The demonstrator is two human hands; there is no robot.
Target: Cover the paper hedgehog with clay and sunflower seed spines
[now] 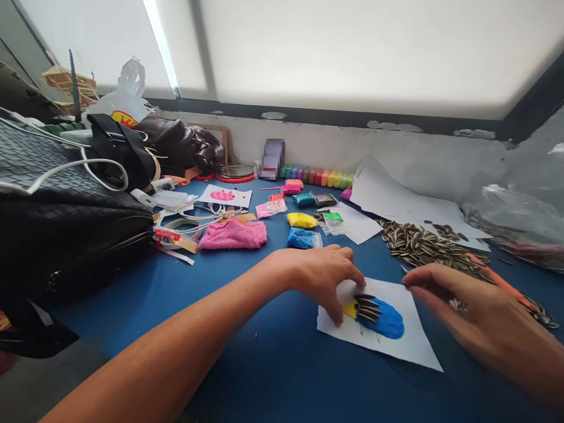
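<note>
A sheet of white paper point(414, 343) lies on the blue table, bearing a flattened blue clay shape point(390, 322) with a yellow clay end point(349, 309) at its left. Several striped sunflower seeds point(368, 308) stick in the blue clay beside the yellow part. My left hand point(328, 276) rests at the paper's left edge, thumb and fingers apart, holding nothing. Right of the sheet, my right hand point(471, 317) pinches what looks like a sunflower seed point(404, 269); only its pale tip shows. Behind that hand spreads a pile of sunflower seeds point(414, 245).
An orange-handled tool point(502, 281) lies across the seeds. Yellow point(302, 220) and blue clay packets point(303, 238) sit beyond my left hand, near a pink cloth point(233, 234). A black bag point(79, 235) stands left; a plastic bag point(520, 220) lies right.
</note>
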